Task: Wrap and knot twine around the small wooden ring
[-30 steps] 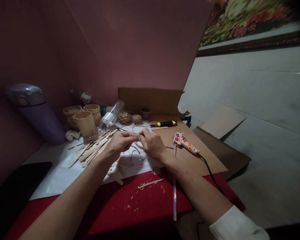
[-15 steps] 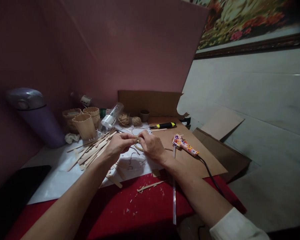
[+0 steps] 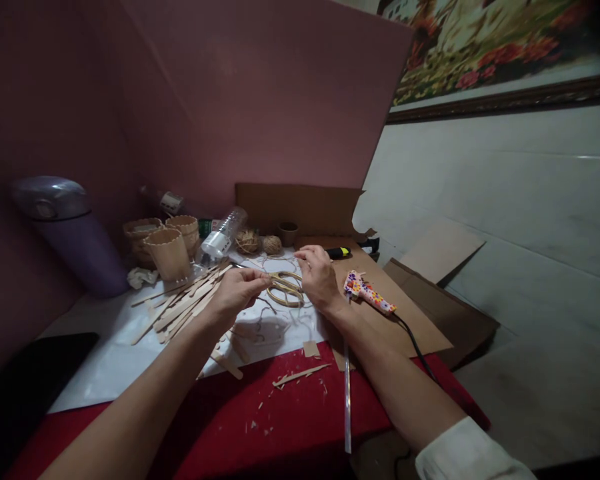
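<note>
My left hand [image 3: 239, 292] hovers over the white sheet [image 3: 115, 340] with its fingertips pinched on something small that I cannot make out, perhaps a thin piece of twine. My right hand [image 3: 319, 275] sits a little to the right, fingers curled, and what it holds is hidden. Between the two hands lies a pair of gold-handled scissors [image 3: 285, 288] on the sheet. A pile of wooden craft sticks [image 3: 185, 303] lies just left of my left hand.
Stick-built cups [image 3: 169, 252], a clear plastic bottle [image 3: 223, 235], two twine balls [image 3: 260, 243], a purple flask [image 3: 75, 233] stand behind. A floral glue gun [image 3: 367, 291] and yellow-black cutter [image 3: 341, 253] lie on cardboard [image 3: 405, 320] at right. A glue stick [image 3: 347, 400] and splinters lie on the red cloth [image 3: 280, 420].
My hands were pressed together over the scissors. The right hand has moved away to the right and back, uncovering the scissors; the left stays pinched.
</note>
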Tool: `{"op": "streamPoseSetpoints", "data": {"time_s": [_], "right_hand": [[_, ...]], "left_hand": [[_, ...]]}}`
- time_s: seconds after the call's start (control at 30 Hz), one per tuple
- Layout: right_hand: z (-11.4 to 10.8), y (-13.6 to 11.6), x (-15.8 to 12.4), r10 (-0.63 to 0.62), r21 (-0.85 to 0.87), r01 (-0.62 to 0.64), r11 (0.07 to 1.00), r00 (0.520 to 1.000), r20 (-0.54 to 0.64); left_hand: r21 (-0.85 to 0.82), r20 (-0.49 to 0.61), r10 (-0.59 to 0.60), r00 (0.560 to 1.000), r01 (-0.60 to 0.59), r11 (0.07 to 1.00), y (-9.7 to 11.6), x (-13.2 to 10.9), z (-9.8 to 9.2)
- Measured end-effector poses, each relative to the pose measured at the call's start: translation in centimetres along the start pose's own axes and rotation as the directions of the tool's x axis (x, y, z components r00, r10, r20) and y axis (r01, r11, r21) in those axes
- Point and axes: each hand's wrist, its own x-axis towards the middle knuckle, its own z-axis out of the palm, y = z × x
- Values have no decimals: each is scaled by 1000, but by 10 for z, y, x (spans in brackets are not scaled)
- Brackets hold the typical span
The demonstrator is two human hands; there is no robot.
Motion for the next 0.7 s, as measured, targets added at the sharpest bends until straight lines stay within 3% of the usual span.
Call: {"op": "streamPoseSetpoints", "data": {"time_s": [0.07, 0.13, 0.2, 0.37, 0.43, 0.57, 0.7], "right_hand": [[-3, -10, -1, -164, 183, 152, 971, 985, 52], [-5, -17, -2, -251, 282, 208, 937, 960, 123], [-4, -17, -3, -241, 306, 179, 935, 954, 178], [1, -10, -2, -81, 336, -12, 942, 962, 261], [1, -9, -2, -85, 353, -9, 935, 964, 252], [-4, -15, -4, -146, 336, 98, 937, 982, 119], [-11, -24, -6, -180, 476, 123, 871, 981, 77]], "left_hand": [[23, 12, 10, 1000, -10, 1000, 0, 0, 1], [33, 22, 12, 1000, -13, 999, 0, -1, 1], [37, 23, 12, 1000, -13, 999, 0, -1, 0], [30, 4, -4, 1000, 4, 1000, -1, -1, -2], [30, 6, -15, 1000, 15, 999, -1, -1, -2], [53, 4, -22, 1000, 22, 998, -3, 1, -3], [74, -19, -7, 1000, 9, 997, -5, 3, -1]]}}
